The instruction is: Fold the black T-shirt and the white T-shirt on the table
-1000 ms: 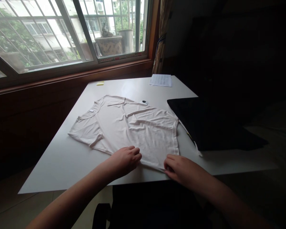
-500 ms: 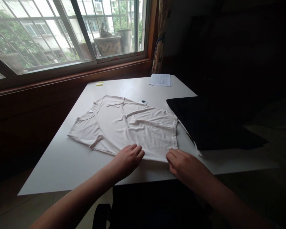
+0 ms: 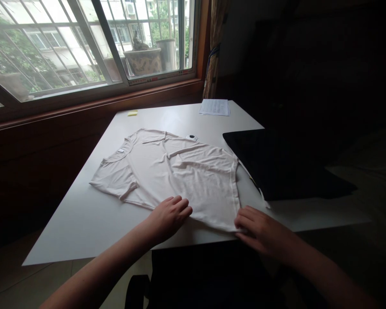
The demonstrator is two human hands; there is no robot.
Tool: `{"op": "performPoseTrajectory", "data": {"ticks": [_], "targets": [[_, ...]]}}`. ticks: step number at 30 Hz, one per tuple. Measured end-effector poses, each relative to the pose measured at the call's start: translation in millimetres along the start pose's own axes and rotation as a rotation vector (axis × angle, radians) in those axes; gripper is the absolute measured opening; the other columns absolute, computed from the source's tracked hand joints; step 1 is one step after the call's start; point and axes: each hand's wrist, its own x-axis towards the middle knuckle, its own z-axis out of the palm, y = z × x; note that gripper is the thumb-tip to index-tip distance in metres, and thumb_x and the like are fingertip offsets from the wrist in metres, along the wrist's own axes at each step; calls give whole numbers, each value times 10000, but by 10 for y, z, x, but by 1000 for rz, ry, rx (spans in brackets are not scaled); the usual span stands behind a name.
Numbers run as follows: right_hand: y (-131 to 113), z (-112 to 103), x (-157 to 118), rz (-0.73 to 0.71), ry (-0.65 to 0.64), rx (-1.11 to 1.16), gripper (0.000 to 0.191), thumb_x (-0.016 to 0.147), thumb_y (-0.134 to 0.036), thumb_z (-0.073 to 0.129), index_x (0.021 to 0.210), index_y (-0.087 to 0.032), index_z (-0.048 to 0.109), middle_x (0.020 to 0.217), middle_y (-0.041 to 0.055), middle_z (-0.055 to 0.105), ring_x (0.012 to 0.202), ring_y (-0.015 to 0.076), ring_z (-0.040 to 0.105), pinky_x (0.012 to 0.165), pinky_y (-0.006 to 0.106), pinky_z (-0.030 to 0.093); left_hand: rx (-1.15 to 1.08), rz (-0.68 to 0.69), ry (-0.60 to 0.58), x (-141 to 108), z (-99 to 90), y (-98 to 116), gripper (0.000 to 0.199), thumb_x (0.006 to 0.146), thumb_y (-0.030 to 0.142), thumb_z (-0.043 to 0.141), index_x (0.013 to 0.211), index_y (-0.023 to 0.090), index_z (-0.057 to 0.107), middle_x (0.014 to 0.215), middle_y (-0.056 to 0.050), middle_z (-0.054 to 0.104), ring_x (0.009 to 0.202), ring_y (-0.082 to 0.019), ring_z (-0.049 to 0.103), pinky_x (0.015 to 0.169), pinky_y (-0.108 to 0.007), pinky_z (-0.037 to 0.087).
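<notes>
A white short-sleeved T-shirt (image 3: 180, 171) lies spread on the white table (image 3: 67, 231), its collar at the left and its hem at the right. Wrinkles cross its middle and the upper part of the hem side. My left hand (image 3: 172, 214) has its fingers curled on the shirt's near side edge, partly hiding it. At the near corner of the hem, my right hand (image 3: 255, 227) pinches the cloth between thumb and fingers.
Right of the shirt lies a black garment (image 3: 273, 167) with a pale cord along it. Papers (image 3: 214, 107), a yellow sticky pad (image 3: 132, 113) and a small black-and-white round object (image 3: 191, 137) are farther back. A dark chair (image 3: 206, 274) stands at the near edge.
My right hand has moved right and toward me with the hem corner, drawing the shirt's near edge out straighter. My left hand has stayed nearly in place.
</notes>
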Motion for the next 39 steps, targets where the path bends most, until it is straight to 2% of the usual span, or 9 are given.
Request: {"op": "performPoseTrajectory", "data": {"ticks": [4,9,13,20,26,29,33,37,39], "targets": [[-46,-50,6,36,-29,76,160,998,-265,566,890,-206,669,932,62,637,901,211,582,802,336,449,-7,2,-5,22,-15,-18,169,1021,162,448,883,201,536,926,-56,575,801,-210,489,732,-358,449],[-21,-1,49,106,-69,88,74,928,-188,639,859,-202,663,932,46,654,895,203,615,784,307,462,-21,4,-22,26,-68,-32,157,1010,149,460,879,202,528,934,-47,577,794,-203,489,723,-350,443],[-11,5,86,128,-111,62,101,882,-118,621,834,-204,646,920,29,657,842,181,627,736,280,461,-26,4,-25,26,-97,-37,185,1024,153,436,869,202,524,933,-47,575,786,-199,489,719,-345,443],[17,55,102,65,90,-290,192,848,-18,528,856,-199,591,908,51,615,829,213,594,757,333,440,20,-11,39,-1,-10,-18,179,1027,153,447,880,196,538,905,-44,568,779,-203,478,687,-351,429],[113,141,-66,-132,210,-277,259,886,-12,482,963,-203,639,946,78,629,918,234,582,835,351,461,45,106,22,-89,-108,-47,157,1024,129,455,929,178,570,931,-55,555,823,-208,480,729,-352,445],[112,136,-107,-147,179,-210,309,861,14,469,998,-198,645,981,80,622,939,232,572,831,344,472,49,139,-27,-150,-225,-92,155,1011,96,463,954,172,585,961,-65,563,861,-214,493,735,-350,449],[78,55,-131,-91,61,-120,369,815,53,462,1003,-203,649,1021,74,612,956,219,567,823,322,473,-20,83,-93,-240,-298,-165,195,987,41,450,973,179,588,976,-61,570,884,-211,508,760,-345,458],[87,-35,-176,-93,5,-33,298,861,-12,509,1010,-217,665,995,64,617,891,191,583,788,289,469,-133,43,-143,-300,-310,-221,105,1006,141,506,947,190,577,969,-48,567,865,-199,517,779,-333,466],[100,-54,-189,-92,5,-14,229,896,-67,539,1001,-221,671,971,58,619,857,182,585,772,282,464,-142,29,-153,-315,-320,-239,142,1023,164,488,906,189,565,945,-45,561,844,-193,517,761,-323,464]]}}
